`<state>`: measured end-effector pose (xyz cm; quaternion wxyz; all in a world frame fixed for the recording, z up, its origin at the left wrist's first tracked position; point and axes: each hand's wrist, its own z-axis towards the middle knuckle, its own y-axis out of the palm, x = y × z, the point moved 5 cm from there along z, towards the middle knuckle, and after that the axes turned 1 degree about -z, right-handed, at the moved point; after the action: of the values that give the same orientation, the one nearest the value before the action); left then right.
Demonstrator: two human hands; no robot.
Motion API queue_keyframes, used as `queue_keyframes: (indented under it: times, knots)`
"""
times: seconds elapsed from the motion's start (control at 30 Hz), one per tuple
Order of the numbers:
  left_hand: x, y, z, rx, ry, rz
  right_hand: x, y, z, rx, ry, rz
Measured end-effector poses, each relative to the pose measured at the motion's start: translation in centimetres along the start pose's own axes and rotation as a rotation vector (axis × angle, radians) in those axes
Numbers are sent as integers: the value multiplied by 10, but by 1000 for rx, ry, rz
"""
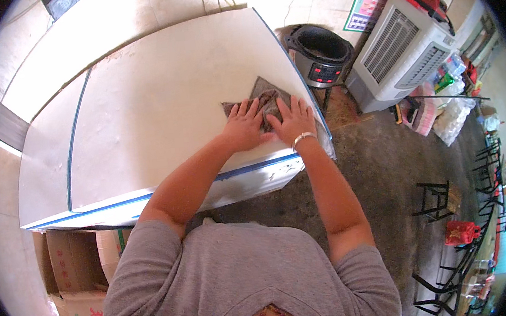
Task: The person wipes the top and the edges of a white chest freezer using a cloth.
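A grey-brown cloth (267, 94) lies crumpled on the white top of a chest freezer or cabinet (170, 93) with blue edging, near its right end. My left hand (245, 124) rests flat with spread fingers on the cloth's left part. Beside it, my right hand (294, 118), a pale bangle at the wrist, presses on the cloth's right part, close to the blue-edged right side. Both thumbs point towards each other. The fingers lie on top of the cloth; whether they pinch it cannot be seen.
An electric cooker (320, 55) with an empty-looking dark opening stands just past the right edge. Beyond it are an air cooler (399, 50) and plastic bags (454, 115). Cardboard boxes (75, 268) sit below at left. A stool (437, 200) and a red container (461, 232) are at right.
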<state>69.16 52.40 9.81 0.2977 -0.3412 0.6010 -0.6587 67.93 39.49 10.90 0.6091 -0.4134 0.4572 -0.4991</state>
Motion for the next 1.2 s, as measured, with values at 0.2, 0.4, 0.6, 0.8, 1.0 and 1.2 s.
queue_keyframes:
  times: [0.2, 0.4, 0.6, 0.8, 1.0, 1.2]
  knots:
    - [13, -13, -89, 98, 60, -65, -33, -5, -60, 50, -208, 54]
    - [-27, -14, -128, 88, -114, 10, -88, 4, -52, -54, -302, 47]
    - [-54, -16, -150, 226, -233, 56, -130, 10, -29, -268, -347, 77]
    - [-77, -32, -166, 257, -346, -13, -162, 17, -21, -158, -478, 14]
    - [-106, -34, -205, 261, -394, -9, -208, 27, -22, -264, -586, 88]
    - [-172, -38, -276, 262, -499, -2, -310, 42, -26, -280, -695, 63]
